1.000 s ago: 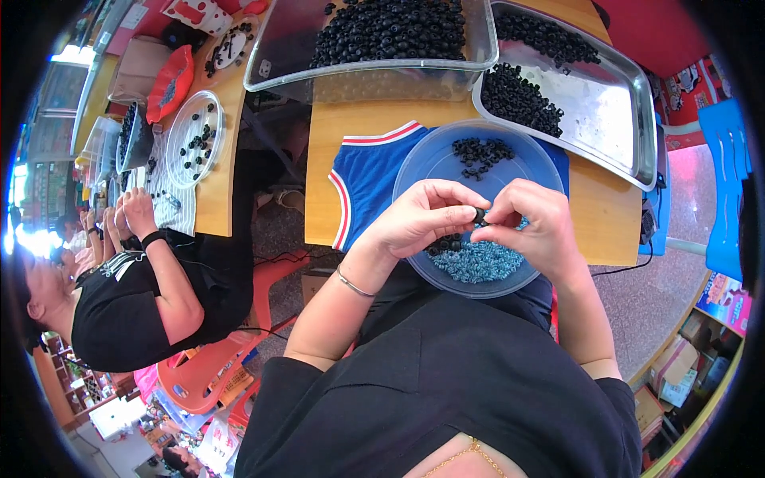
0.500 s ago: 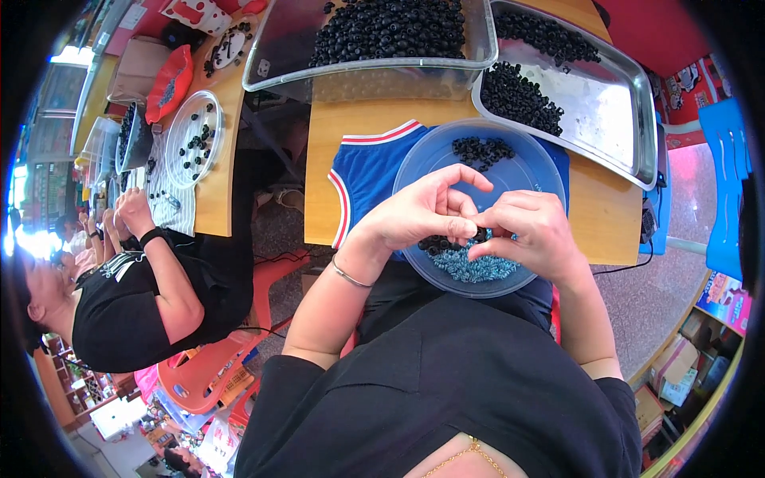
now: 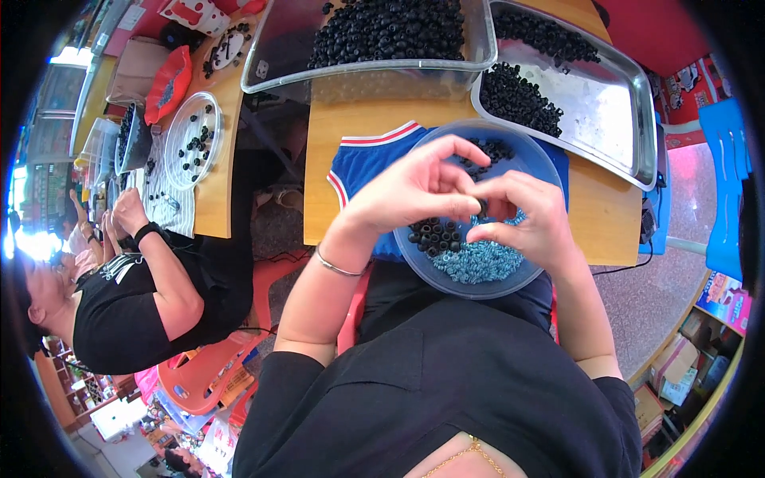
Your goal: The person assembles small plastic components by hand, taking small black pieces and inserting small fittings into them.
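My left hand [image 3: 422,191] is above a translucent blue round basin [image 3: 412,151]. Its thumb and a fingertip pinch a small round black part [image 3: 481,209], mostly covered by the fingers. My right hand [image 3: 532,217] faces it from the right, fingers curved. The right index tip meets the left fingers at the part, while the right thumb stands apart below. Under my hands the basin holds a heap of small light-blue pieces [image 3: 478,264]. Beside it are several black knob-like parts [image 3: 434,237]. Another group of black parts [image 3: 496,149] lies at the basin's far side, partly behind my left fingers.
A large clear bin [image 3: 370,73] of black parts stands at the back of the wooden table [image 3: 327,111]. Right of it is a metal tray [image 3: 610,103] with black piles. Blue cloth [image 3: 362,155] lies under the basin. A co-worker [image 3: 143,311] sits at the left table.
My left hand has risen slightly and tilted, uncovering more black parts and light-blue pieces below. The right hand stays close, its thumb a little higher.
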